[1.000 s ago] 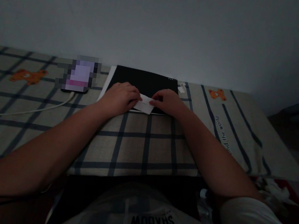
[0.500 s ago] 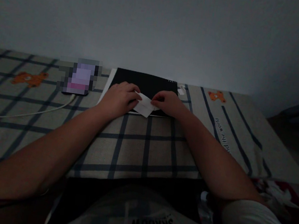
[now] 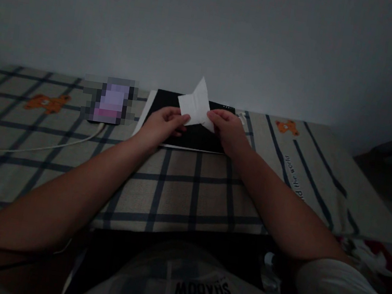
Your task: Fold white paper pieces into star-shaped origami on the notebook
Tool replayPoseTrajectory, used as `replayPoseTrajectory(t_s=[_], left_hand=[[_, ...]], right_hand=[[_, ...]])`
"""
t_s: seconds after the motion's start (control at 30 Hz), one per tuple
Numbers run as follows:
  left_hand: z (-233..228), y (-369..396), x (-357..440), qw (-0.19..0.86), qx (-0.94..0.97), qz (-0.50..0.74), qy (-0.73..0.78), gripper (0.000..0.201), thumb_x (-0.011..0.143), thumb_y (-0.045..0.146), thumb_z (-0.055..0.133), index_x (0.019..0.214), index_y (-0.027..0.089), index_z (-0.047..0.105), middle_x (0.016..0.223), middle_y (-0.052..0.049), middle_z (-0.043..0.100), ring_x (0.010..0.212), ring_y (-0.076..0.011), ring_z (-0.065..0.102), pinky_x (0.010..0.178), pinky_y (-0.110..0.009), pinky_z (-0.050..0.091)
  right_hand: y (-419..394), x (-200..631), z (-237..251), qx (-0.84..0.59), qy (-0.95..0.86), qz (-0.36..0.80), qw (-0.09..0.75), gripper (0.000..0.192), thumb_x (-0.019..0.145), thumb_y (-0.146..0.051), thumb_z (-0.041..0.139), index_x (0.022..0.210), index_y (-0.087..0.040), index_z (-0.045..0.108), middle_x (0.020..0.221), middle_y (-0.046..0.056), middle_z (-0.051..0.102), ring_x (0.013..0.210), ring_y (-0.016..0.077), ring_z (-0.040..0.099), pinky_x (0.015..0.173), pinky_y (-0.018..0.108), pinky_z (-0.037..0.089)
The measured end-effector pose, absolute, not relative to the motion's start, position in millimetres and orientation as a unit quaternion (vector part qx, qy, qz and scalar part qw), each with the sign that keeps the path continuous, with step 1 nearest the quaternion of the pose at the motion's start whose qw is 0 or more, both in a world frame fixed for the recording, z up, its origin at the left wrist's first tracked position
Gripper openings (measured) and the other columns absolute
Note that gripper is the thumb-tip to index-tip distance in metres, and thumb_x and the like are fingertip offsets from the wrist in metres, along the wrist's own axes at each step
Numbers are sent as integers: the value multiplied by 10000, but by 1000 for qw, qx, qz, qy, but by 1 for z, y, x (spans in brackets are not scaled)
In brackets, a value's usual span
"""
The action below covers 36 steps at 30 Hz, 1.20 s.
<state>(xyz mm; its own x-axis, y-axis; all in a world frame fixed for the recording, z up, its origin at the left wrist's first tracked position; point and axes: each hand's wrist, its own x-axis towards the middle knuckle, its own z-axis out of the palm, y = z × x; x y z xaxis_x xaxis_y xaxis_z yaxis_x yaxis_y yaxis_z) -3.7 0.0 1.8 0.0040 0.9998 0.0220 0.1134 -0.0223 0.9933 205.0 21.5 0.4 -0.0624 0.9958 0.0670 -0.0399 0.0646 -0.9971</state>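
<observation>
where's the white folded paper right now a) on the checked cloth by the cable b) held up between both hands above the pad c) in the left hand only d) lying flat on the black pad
b: the white folded paper is lifted off the black pad, pinched by the left hand on one side and the right hand on the other.

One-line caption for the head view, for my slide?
Both hands, left hand and right hand, lift a folded white paper above a black board.

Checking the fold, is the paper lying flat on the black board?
No, both hands hold the paper raised above the board.
</observation>
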Motion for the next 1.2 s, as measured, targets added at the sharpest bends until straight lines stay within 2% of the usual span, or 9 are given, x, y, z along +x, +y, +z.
replayPoseTrajectory(t_s=[0.07, 0.13, 0.23, 0.33, 0.53, 0.93, 1.07, 1.2], left_hand=[[7, -9, 3, 532, 507, 463, 496, 292, 858, 417, 853, 971, 169, 748, 1036, -87, 801, 797, -139, 732, 656, -211, 587], [8, -15, 7, 561, 485, 469, 480, 286, 818, 386, 889, 964, 173, 767, 990, -71, 808, 778, -130, 724, 658, -206, 581], [6, -17, 9, 546, 473, 499, 478, 312, 769, 385, 918, 956, 179, 775, 925, -46, 802, 759, -130, 710, 649, -208, 567], [3, -14, 7, 527, 476, 519, 476, 297, 754, 403, 920, 857, 176, 759, 865, -40, 789, 736, -130, 696, 634, -206, 545], [5, -13, 6, 525, 462, 524, 486, 250, 808, 341, 870, 737, 169, 704, 735, -22, 745, 657, -102, 666, 635, -190, 532], [0, -10, 1, 453, 528, 511, 504, 261, 812, 414, 834, 769, 184, 719, 749, -27, 760, 681, -140, 689, 690, -248, 569], [3, -12, 3, 475, 520, 499, 505, 316, 787, 474, 856, 772, 184, 733, 728, -24, 732, 642, -134, 653, 644, -245, 546], [5, -14, 4, 486, 510, 502, 502, 295, 774, 424, 876, 709, 185, 715, 655, -2, 684, 561, -99, 566, 583, -218, 484]], right_hand=[[21, 200, -2, -441, -506, 527, 522, 304, 800, -468, 866, 915, -227, 722, 797, -30, 666, 721, 137, 572, 702, 301, 475], [20, 195, -5, -425, -500, 541, 527, 354, 764, -503, 886, 905, -231, 710, 772, -41, 652, 700, 128, 560, 682, 290, 470], [17, 191, -6, -396, -501, 570, 517, 401, 714, -526, 903, 906, -235, 704, 773, -47, 666, 697, 118, 574, 673, 277, 476], [15, 191, -4, -380, -496, 597, 504, 426, 664, -504, 932, 912, -235, 713, 814, -39, 705, 740, 119, 626, 685, 268, 490], [17, 195, -1, -365, -465, 648, 480, 429, 600, -429, 990, 869, -227, 722, 831, -22, 741, 774, 132, 677, 676, 257, 498], [16, 197, -1, -389, -464, 659, 446, 197, 752, -316, 906, 776, -216, 739, 770, -6, 754, 763, 136, 693, 707, 254, 529], [14, 195, 0, -410, -493, 609, 467, 197, 758, -327, 907, 775, -220, 741, 744, -15, 750, 747, 136, 689, 708, 259, 528], [9, 192, 3, -407, -519, 590, 465, 162, 783, -282, 885, 786, -213, 739, 749, -20, 754, 731, 119, 681, 735, 258, 528]])
